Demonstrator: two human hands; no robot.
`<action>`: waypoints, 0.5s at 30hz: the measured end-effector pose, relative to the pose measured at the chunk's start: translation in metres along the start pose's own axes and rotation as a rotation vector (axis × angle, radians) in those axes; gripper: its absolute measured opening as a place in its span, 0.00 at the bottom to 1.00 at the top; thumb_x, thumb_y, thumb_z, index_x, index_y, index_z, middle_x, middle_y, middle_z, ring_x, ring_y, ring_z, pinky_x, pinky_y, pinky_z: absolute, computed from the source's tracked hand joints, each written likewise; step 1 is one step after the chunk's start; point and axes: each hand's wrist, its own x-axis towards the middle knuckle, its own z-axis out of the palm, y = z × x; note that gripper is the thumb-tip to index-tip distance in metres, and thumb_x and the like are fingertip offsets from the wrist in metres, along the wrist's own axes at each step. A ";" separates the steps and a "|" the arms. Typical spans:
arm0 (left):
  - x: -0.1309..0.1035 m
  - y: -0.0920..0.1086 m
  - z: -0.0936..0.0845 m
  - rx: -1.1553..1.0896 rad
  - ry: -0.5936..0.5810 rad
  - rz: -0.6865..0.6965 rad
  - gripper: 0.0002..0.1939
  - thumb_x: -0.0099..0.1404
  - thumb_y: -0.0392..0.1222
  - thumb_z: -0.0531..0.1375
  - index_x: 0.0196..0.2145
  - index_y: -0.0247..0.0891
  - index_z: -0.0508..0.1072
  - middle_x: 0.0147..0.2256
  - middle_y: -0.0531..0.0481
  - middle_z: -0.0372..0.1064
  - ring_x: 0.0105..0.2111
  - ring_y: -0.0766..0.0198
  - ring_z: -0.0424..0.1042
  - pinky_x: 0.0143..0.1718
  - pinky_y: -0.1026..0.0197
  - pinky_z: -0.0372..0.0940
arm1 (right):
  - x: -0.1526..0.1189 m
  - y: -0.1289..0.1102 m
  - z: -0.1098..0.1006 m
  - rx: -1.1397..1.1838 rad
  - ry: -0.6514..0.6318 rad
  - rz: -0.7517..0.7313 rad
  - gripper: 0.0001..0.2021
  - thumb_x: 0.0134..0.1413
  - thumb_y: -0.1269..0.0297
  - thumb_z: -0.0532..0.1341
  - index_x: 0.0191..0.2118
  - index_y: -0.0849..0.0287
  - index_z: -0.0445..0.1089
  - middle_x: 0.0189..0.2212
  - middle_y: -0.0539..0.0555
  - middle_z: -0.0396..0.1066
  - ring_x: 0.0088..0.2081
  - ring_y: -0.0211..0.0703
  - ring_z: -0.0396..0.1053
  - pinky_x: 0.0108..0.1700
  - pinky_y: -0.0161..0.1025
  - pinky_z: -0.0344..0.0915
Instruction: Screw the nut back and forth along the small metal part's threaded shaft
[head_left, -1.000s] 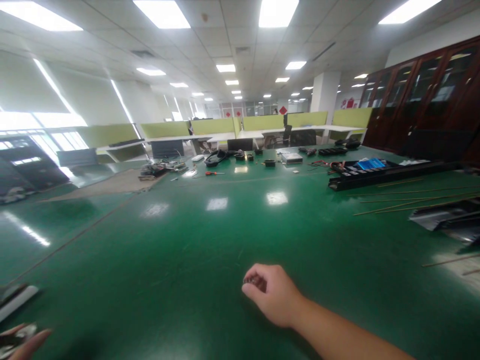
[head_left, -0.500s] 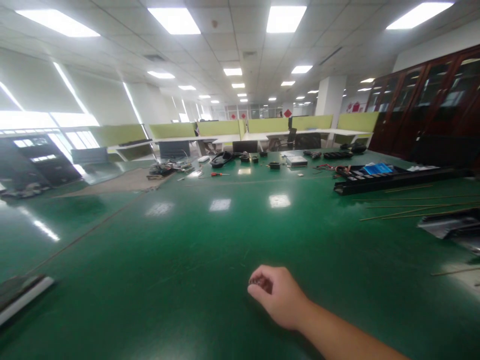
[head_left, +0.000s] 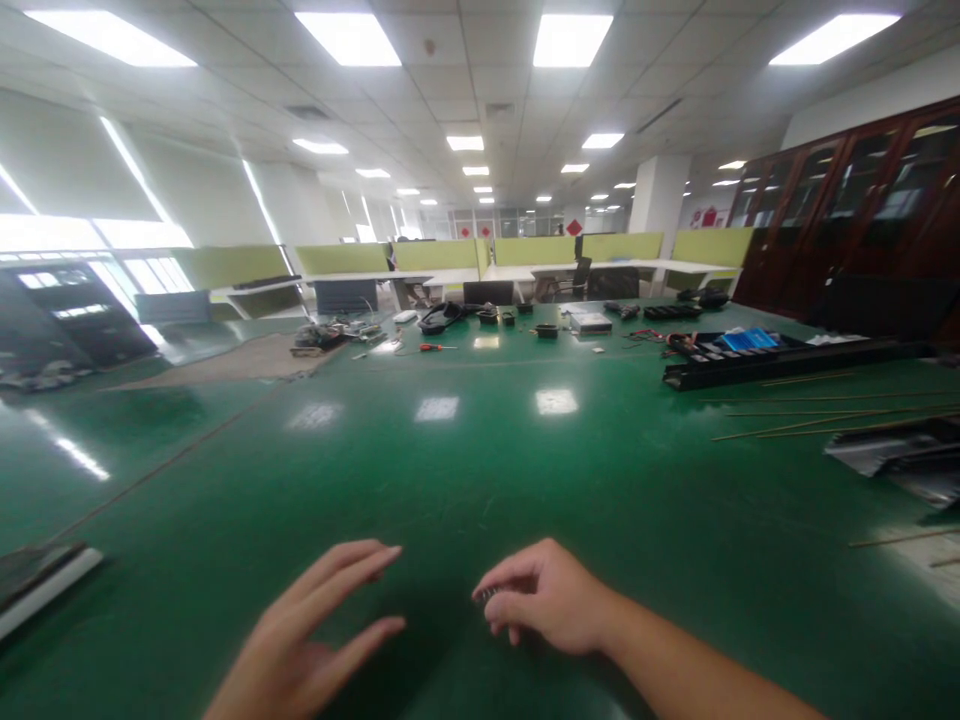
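My right hand is closed just above the green tabletop. Between its thumb and fingers shows a small, dark, ridged thing with shiny bits, perhaps a coil or spring; most of it is covered by the fingers. To its left, my left hand is held over the table with thumb and fingers apart, holding nothing. The left fingertips point toward the right hand, with a gap between the two hands.
A red-handled screwdriver lies farther back, near several small black parts and a silver box. At right are a long black channel, thin rods and metal pieces. A white-edged slab is at left.
My left hand has come into view from below, open. My right hand has shifted slightly left and turned a little, still holding the small ridged thing.
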 end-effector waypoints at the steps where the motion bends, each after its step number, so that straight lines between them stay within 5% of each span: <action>1: 0.008 0.009 0.013 -0.031 -0.067 0.068 0.29 0.59 0.51 0.69 0.57 0.58 0.70 0.53 0.51 0.72 0.48 0.54 0.76 0.50 0.58 0.73 | -0.001 0.000 0.000 0.032 -0.036 0.018 0.15 0.47 0.59 0.70 0.38 0.63 0.80 0.24 0.50 0.74 0.20 0.33 0.65 0.25 0.31 0.61; 4: 0.028 0.039 0.042 -0.207 -0.186 0.202 0.22 0.65 0.44 0.65 0.56 0.55 0.72 0.51 0.47 0.72 0.49 0.57 0.74 0.50 0.60 0.72 | -0.003 -0.002 -0.002 0.126 -0.124 0.025 0.18 0.43 0.53 0.72 0.35 0.63 0.80 0.23 0.50 0.74 0.21 0.33 0.66 0.27 0.32 0.63; 8: 0.042 0.067 0.055 -0.405 -0.190 0.275 0.13 0.70 0.38 0.59 0.49 0.51 0.77 0.45 0.46 0.75 0.45 0.59 0.75 0.45 0.60 0.73 | -0.003 0.000 -0.004 0.218 -0.164 0.005 0.20 0.38 0.50 0.74 0.30 0.65 0.78 0.23 0.50 0.73 0.22 0.33 0.67 0.29 0.32 0.64; 11: 0.042 0.070 0.050 -0.474 -0.126 0.255 0.10 0.69 0.38 0.60 0.46 0.47 0.78 0.42 0.47 0.77 0.43 0.59 0.76 0.44 0.60 0.73 | 0.001 0.004 -0.008 0.225 -0.198 0.034 0.24 0.35 0.51 0.76 0.34 0.66 0.78 0.25 0.51 0.74 0.23 0.34 0.68 0.29 0.33 0.63; 15: 0.024 0.041 0.021 -0.265 0.099 0.014 0.08 0.64 0.42 0.66 0.42 0.46 0.78 0.40 0.51 0.78 0.40 0.61 0.77 0.44 0.64 0.73 | 0.006 0.011 -0.012 0.184 -0.200 0.077 0.28 0.37 0.52 0.76 0.44 0.64 0.77 0.28 0.52 0.75 0.22 0.33 0.69 0.27 0.31 0.61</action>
